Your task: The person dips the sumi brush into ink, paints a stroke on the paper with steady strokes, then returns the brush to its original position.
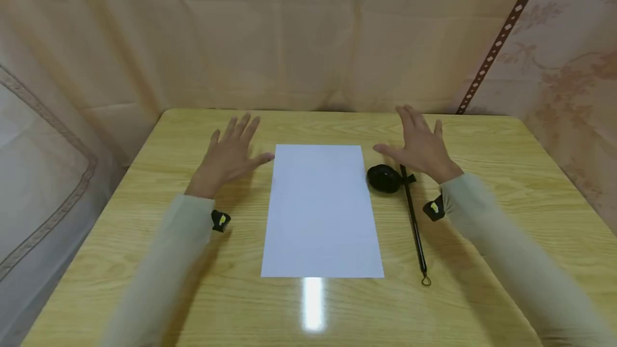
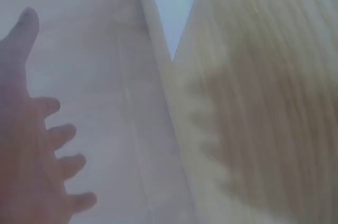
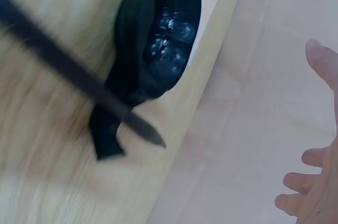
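Note:
A blank white sheet of paper (image 1: 320,210) lies upright-wise on the table between both hands. Left of it, my left hand (image 1: 228,154) hovers palm down with fingers spread, the thumb near the sheet's far left corner. On the other side my right hand (image 1: 421,146) is held over the table, fingers straight and thumb out, holding nothing. Under it, a slim black brush (image 1: 414,224) with a hanging loop at its near end lies across the short handle of a glossy black dish (image 1: 384,178). The brush's dark pointed tip (image 3: 145,131) shows in the right wrist view.
The wood-grain table (image 1: 231,304) ends at a beige curtain (image 1: 289,42) along the back. Patterned cloth (image 1: 573,68) hangs at the right, and pale cloth (image 1: 43,175) at the left. A bright light reflection lies below the paper.

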A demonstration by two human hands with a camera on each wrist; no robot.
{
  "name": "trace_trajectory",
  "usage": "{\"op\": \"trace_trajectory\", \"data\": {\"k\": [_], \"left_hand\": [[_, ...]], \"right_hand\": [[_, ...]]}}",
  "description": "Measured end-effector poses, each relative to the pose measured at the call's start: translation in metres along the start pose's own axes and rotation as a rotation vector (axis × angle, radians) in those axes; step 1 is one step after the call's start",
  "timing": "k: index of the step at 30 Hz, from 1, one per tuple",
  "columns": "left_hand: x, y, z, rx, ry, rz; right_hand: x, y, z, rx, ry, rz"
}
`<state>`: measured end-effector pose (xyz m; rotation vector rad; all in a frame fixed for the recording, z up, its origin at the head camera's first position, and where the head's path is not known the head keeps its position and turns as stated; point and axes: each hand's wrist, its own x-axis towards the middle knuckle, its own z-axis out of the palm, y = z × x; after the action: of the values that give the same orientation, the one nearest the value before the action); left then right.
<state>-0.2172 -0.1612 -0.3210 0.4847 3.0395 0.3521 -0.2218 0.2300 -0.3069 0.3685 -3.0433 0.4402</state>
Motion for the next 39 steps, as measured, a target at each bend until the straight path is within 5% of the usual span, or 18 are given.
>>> {"op": "trace_trajectory", "data": {"k": [10,20,27,39], "left_hand": [[-0.021,-0.009,0.017,-0.194,-0.118,0.188],[-0.042,-0.003,0.035,-0.195,-0.191,0.343],[-0.048,0.004,0.042,-0.164,-0.287,0.353],[-0.046,0.012,0.045,-0.104,-0.429,0.238]], "right_hand": [[-0.044,0.016,-0.008,0.000,0.134,-0.103],[-0.081,0.029,0.015,-0.110,0.170,-0.265],[-0.094,0.035,0.022,-0.200,0.129,-0.440],[-0.096,0.046,0.036,-0.408,0.105,-0.776]]}}
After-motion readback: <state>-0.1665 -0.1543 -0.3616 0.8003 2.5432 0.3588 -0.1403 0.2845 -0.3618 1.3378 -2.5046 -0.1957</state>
